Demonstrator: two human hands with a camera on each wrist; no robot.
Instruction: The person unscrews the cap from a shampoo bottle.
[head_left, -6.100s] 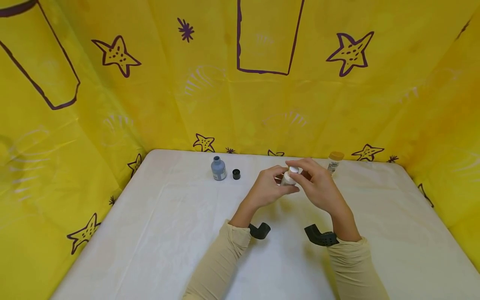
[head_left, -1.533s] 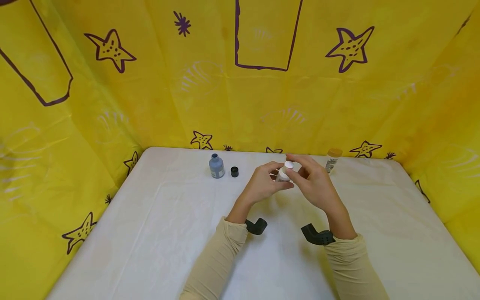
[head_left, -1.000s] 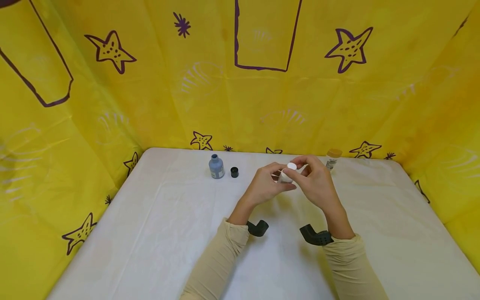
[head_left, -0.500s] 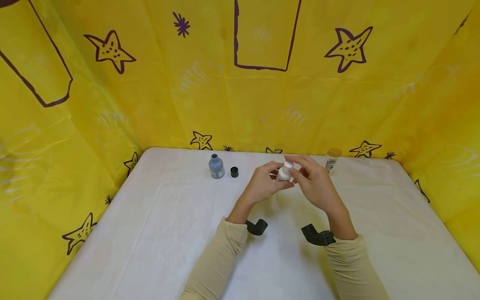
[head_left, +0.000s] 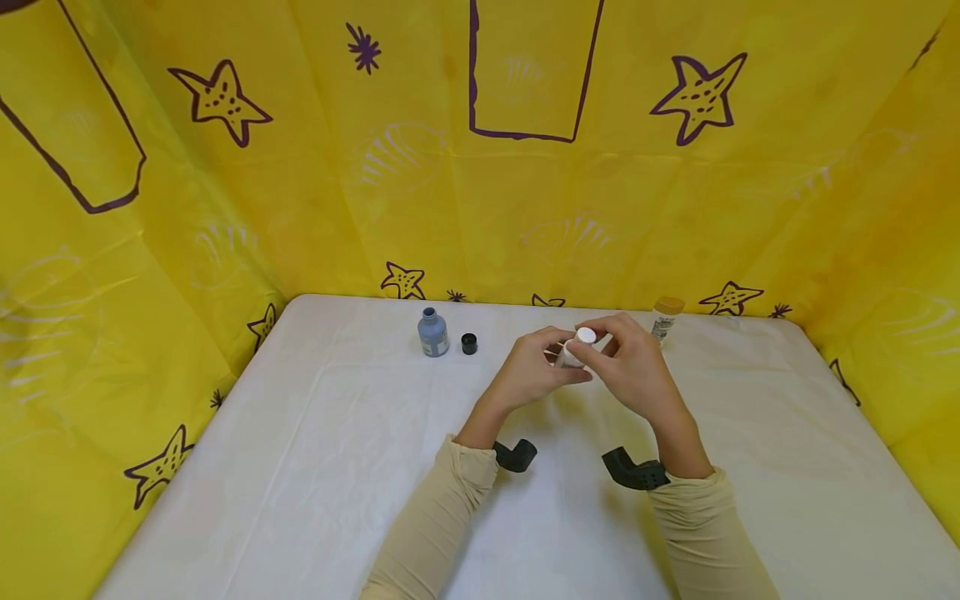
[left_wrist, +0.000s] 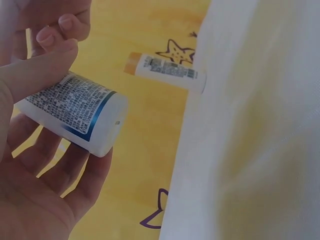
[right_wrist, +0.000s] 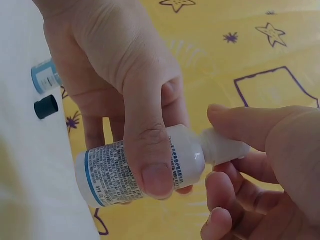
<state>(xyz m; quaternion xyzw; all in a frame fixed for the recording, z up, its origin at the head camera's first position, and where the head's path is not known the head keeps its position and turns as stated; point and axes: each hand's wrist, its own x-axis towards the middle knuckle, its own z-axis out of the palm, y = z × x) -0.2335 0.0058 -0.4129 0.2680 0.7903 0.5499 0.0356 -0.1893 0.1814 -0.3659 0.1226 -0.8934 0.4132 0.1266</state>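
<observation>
My left hand (head_left: 525, 371) grips a small white bottle (right_wrist: 107, 175) with a printed label and a blue band, its fingers and thumb wrapped round the body. The bottle is held tilted above the table. With thumb and index finger, my right hand (head_left: 637, 371) pinches the white cap (right_wrist: 222, 147), which sits at the bottle's neck. In the head view the cap's top shows between my hands, while most of the bottle is hidden by fingers. Whether the cap is loose on the neck cannot be told.
A blue-grey bottle (head_left: 433, 336) without a cap stands at the back left of the white-covered table (head_left: 315, 467). Beside it lies a black cap (head_left: 469, 343). Behind my right hand stands a clear, labelled bottle with an orange cap (head_left: 669, 306). A yellow patterned sheet (head_left: 525, 217) surrounds the table.
My right fingers have shifted round the white cap several times, the thumb now lying across its near side. Bottle and cap have moved slightly right since half a second ago. The other bottles have stayed put.
</observation>
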